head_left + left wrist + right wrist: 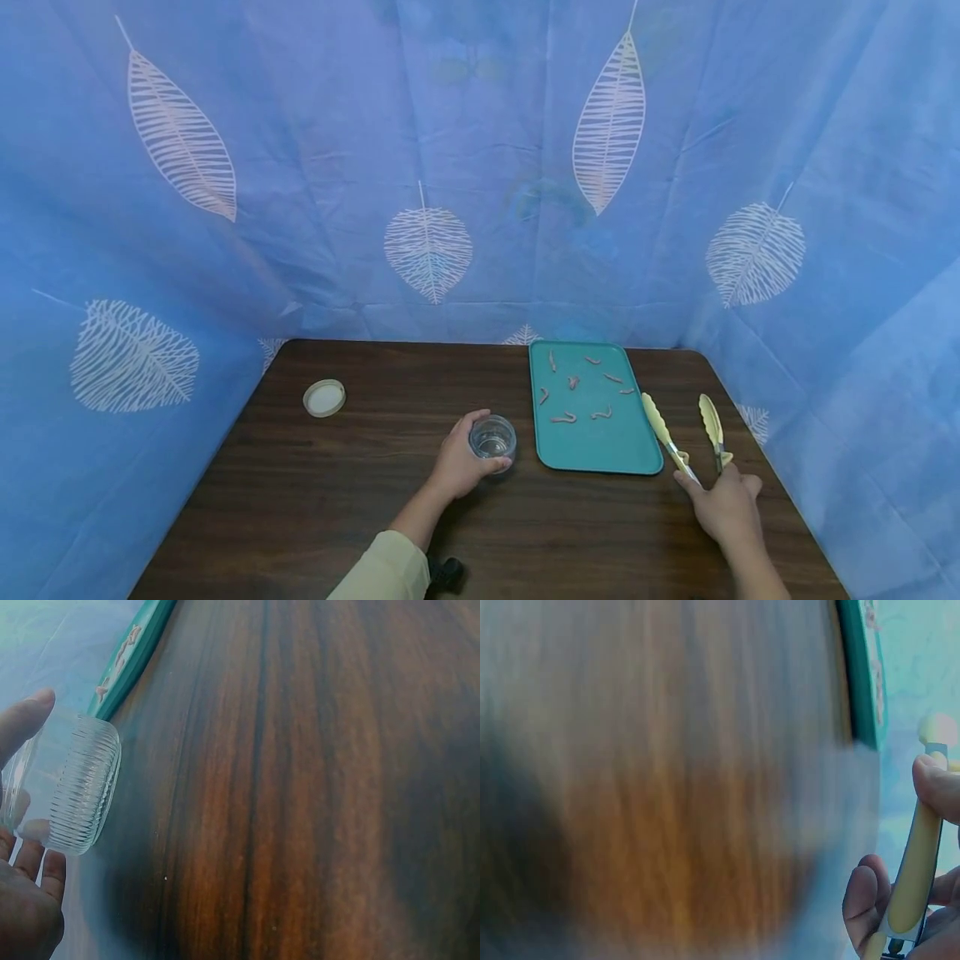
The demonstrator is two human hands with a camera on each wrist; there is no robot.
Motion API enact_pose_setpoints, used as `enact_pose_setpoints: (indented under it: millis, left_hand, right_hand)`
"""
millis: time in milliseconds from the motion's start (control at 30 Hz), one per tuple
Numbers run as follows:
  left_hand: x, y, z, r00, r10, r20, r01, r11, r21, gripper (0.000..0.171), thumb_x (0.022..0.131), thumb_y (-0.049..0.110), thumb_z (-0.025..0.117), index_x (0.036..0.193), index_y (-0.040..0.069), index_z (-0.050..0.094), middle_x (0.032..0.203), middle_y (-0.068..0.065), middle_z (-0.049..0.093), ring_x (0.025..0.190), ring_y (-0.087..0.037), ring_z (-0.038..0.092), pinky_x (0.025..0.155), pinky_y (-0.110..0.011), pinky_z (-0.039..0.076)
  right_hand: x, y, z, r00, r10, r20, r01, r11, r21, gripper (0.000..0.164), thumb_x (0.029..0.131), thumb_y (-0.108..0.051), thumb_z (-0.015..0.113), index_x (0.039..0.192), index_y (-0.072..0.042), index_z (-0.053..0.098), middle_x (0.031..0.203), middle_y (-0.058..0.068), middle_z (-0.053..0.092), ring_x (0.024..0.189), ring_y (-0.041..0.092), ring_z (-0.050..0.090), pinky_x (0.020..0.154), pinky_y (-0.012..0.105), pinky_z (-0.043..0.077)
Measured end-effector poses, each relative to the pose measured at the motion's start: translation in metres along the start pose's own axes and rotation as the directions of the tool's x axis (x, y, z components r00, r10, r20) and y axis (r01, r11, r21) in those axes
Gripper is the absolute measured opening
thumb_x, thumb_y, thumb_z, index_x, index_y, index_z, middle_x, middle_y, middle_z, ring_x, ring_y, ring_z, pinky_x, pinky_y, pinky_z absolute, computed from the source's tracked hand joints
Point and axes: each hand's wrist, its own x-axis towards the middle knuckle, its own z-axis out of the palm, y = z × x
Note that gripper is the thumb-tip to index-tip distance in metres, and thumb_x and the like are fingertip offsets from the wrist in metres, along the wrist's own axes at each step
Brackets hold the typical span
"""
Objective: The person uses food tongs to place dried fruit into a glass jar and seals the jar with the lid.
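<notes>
My left hand (454,463) grips a clear glass jar (492,427) with fingers and thumb around its side, near the middle of the table. In the left wrist view the jar's ribbed lower wall (84,784) shows, and whether its base touches the table I cannot tell. At the right, my right hand (726,510) holds yellow-tipped tongs (657,419) by their handles, their two arms spread apart. One yellow handle (913,870) lies under the thumb in the right wrist view. Left of the tongs, several small pinkish worm-like pieces (564,417) lie scattered on a teal tray (600,458).
A round lid (325,398) with a pale centre lies at the table's left. Dark wood-grain tabletop (300,500) surrounds everything. Blue cloth (495,250) with white leaf prints hangs behind and along both sides. The tray's far end reaches the back edge.
</notes>
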Motion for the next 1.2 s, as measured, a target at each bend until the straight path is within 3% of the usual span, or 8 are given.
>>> enact_pose_setpoints:
  millis: [133,333,500,800,1033,1200]
  left_hand:
    - [0.0,0.0,-0.001,1.0,0.002,-0.001,-0.002,1.0,-0.004,0.088,0.083,0.032,0.098,0.157,0.02,0.052,0.158,-0.016,0.055,0.141,-0.041,0.058,0.11,-0.063,0.052]
    - [0.001,0.0,0.0,1.0,-0.001,0.002,0.001,1.0,0.002,0.089,0.083,0.033,0.098,0.158,0.021,0.052,0.159,-0.016,0.055,0.141,-0.041,0.058,0.11,-0.063,0.052]
    - [0.002,-0.001,0.001,1.0,0.006,0.002,-0.006,1.0,-0.006,0.088,0.083,0.031,0.097,0.157,0.019,0.052,0.158,-0.016,0.055,0.141,-0.041,0.058,0.11,-0.063,0.052]
    - [0.003,-0.002,0.001,1.0,0.012,0.007,-0.012,1.0,-0.013,0.088,0.083,0.03,0.098,0.157,0.019,0.052,0.158,-0.016,0.055,0.14,-0.04,0.059,0.111,-0.063,0.052]
    - [0.003,-0.001,0.0,1.0,0.013,0.002,-0.013,1.0,-0.026,0.087,0.083,0.029,0.098,0.156,0.017,0.053,0.158,-0.017,0.055,0.141,-0.041,0.057,0.112,-0.064,0.05]
    - [0.003,-0.001,0.0,1.0,0.008,0.0,-0.008,1.0,-0.025,0.088,0.082,0.031,0.098,0.157,0.019,0.052,0.158,-0.016,0.055,0.142,-0.04,0.057,0.112,-0.064,0.05]
  right_hand:
    - [-0.004,-0.011,0.001,0.999,-0.032,0.02,0.032,0.999,-0.014,0.112,0.106,-0.057,0.062,0.157,0.029,0.013,0.139,0.051,0.025,0.116,0.064,0.051,0.091,0.069,0.051]
    - [-0.005,-0.024,0.002,0.992,-0.105,0.075,0.108,0.993,-0.04,0.106,0.107,-0.053,0.063,0.159,0.026,0.014,0.147,0.052,0.023,0.127,0.066,0.047,0.097,0.071,0.05]
    - [-0.006,-0.031,0.005,0.983,-0.148,0.112,0.156,0.985,-0.066,0.105,0.105,-0.052,0.068,0.159,0.025,0.021,0.144,0.047,0.031,0.126,0.065,0.051,0.098,0.071,0.05]
    - [-0.008,-0.043,0.01,0.975,-0.171,0.144,0.188,0.975,-0.117,0.096,0.105,-0.048,0.07,0.16,0.019,0.03,0.134,0.04,0.043,0.115,0.052,0.06,0.088,0.06,0.053]
    - [-0.01,-0.051,0.016,0.975,-0.174,0.138,0.191,0.975,-0.116,0.094,0.104,-0.042,0.073,0.16,0.019,0.029,0.12,0.031,0.046,0.091,0.035,0.055,0.073,0.043,0.048]
    - [-0.011,-0.053,0.019,0.972,-0.191,0.137,0.209,0.969,-0.133,0.091,0.105,-0.041,0.072,0.159,0.02,0.032,0.122,0.032,0.047,0.093,0.037,0.058,0.077,0.047,0.051]
